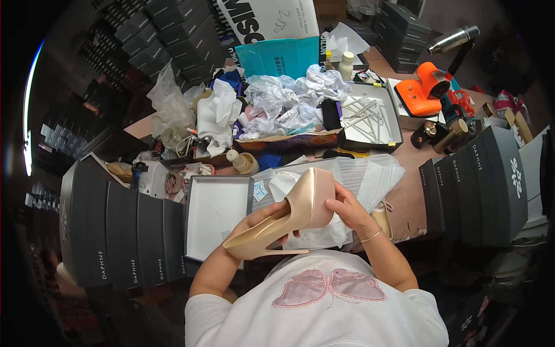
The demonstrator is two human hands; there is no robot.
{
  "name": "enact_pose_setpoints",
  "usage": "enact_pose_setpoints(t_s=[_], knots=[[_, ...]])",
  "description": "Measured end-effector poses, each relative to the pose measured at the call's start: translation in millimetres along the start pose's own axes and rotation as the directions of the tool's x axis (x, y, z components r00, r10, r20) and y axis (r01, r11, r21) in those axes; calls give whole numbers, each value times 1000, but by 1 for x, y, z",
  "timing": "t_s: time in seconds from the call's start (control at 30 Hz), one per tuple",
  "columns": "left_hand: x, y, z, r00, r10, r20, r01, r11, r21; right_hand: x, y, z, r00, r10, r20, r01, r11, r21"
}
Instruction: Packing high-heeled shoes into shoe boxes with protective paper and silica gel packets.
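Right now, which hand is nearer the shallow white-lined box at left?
Left. The left hand, at the high-heeled shoe's side, is just right of the shallow white-lined box; the right hand, at the shoe's platform, is farther right.

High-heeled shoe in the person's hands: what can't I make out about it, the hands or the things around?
All in the head view:
- Left hand: several fingers hidden behind the high-heeled shoe.
- Right hand: its fingertips are hidden behind the shoe's front.
- Pale item, perhaps another shoe: partly covered by the right wrist.
- Bottom of the purple box: buried under crumpled paper.
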State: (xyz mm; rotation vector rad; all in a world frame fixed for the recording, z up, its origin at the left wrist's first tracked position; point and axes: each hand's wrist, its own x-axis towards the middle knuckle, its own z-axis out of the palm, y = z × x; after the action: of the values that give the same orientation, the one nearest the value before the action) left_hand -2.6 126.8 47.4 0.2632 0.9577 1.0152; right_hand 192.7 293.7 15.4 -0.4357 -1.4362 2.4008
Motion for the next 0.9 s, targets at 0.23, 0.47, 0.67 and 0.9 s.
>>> enact_pose_setpoints(t_s=[0.23,0.47,0.67,0.9], knots=[[14,-42,-25,925,362,115,-250,808,-534,-8,44,-17,926,320,-201,-263,928,263],[11,-83,-35,849,523,-74,-416,576,-704,-9,58,-23,867,476,-148,-421,858,296],[3,-70,-35,858,478,-191,-508,729,-459,3,46,-23,898,439,-38,-412,867,280],[54,-49,-33,885,420,-200,-463,833,-303,36,40,9,925,366,104,-334,912,-239]])
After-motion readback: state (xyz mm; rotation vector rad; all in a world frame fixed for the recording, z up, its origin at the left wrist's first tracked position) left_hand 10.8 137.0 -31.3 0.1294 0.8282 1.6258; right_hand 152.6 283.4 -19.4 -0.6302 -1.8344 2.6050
